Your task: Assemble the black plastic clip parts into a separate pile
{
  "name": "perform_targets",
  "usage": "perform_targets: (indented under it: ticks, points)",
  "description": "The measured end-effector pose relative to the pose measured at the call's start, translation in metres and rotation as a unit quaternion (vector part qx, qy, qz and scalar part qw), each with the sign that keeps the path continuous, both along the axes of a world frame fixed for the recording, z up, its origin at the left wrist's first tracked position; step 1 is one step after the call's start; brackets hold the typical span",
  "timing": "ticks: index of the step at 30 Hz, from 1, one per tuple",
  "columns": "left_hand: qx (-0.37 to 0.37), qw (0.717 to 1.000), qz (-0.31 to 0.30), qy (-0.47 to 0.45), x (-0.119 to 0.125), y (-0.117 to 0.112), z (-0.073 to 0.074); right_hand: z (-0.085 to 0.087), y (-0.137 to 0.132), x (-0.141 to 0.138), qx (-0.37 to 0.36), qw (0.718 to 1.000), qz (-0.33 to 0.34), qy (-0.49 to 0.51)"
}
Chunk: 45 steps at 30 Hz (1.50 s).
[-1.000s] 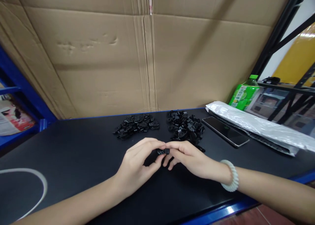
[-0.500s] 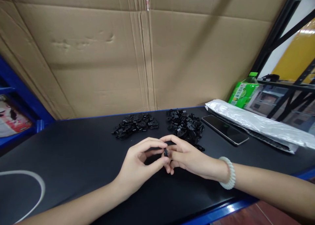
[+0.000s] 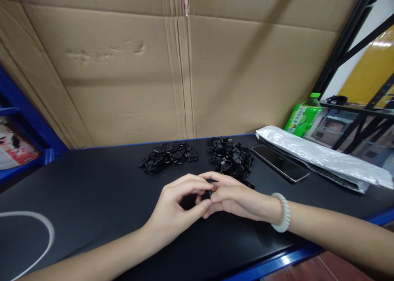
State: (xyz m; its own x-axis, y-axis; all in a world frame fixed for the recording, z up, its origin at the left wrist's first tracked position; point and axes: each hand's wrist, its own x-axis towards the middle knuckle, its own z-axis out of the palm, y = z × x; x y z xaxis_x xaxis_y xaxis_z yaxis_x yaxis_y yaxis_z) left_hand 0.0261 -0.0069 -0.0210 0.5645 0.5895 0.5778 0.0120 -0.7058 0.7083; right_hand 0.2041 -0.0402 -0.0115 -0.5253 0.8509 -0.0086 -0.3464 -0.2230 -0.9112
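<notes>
A small black plastic part (image 3: 207, 194) sits between the fingertips of both hands, above the front middle of the table. My left hand (image 3: 180, 201) grips it from the left with thumb and fingers. From the right, my right hand (image 3: 229, 195) closes on the same part, its thumb pressed against it. The fingers cover most of the part, so its exact shape cannot be made out. Beyond the hands lie two heaps of black plastic parts, a left heap (image 3: 169, 156) and a right heap (image 3: 232, 158) just behind my right hand.
A phone (image 3: 280, 163) lies right of the heaps, beside a silvery plastic packet (image 3: 323, 158). Behind it stands a green-labelled bottle (image 3: 303, 116). A white cable (image 3: 51, 227) curves over the black table (image 3: 92, 190) at left. A cardboard wall (image 3: 123, 76) closes off the back.
The black part has turned between the fingers. My right thumb has moved onto it, and the right hand's fingers have curled closer in. Heaps look unchanged.
</notes>
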Motion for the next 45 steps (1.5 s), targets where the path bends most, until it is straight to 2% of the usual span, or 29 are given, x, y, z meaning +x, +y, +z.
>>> perform_targets:
  ticks: [4, 13, 28, 39, 42, 45]
  points:
    - [0.029, 1.0, -0.003, 0.004, 0.002, 0.0, 0.002, 0.002, -0.001, -0.001, 0.001, 1.0, -0.002, -0.017]
    - [0.035, 0.999, -0.003, 0.013, 0.002, 0.0, 0.0, -0.001, 0.002, 0.001, -0.011, 1.0, 0.014, -0.004]
    - [0.028, 0.999, 0.0, 0.019, 0.002, -0.003, 0.002, -0.002, 0.0, 0.002, -0.022, 0.999, 0.018, -0.019]
    - [0.002, 1.0, 0.0, 0.024, 0.007, -0.011, 0.001, -0.006, -0.002, -0.008, -0.045, 0.997, 0.042, -0.036]
    - [-0.011, 0.999, 0.03, 0.022, 0.008, -0.012, 0.004, -0.009, -0.002, -0.009, -0.054, 0.998, 0.028, -0.024]
    - [0.024, 0.999, 0.041, 0.027, 0.008, -0.014, 0.005, -0.009, -0.001, -0.007, -0.077, 0.996, 0.038, 0.011]
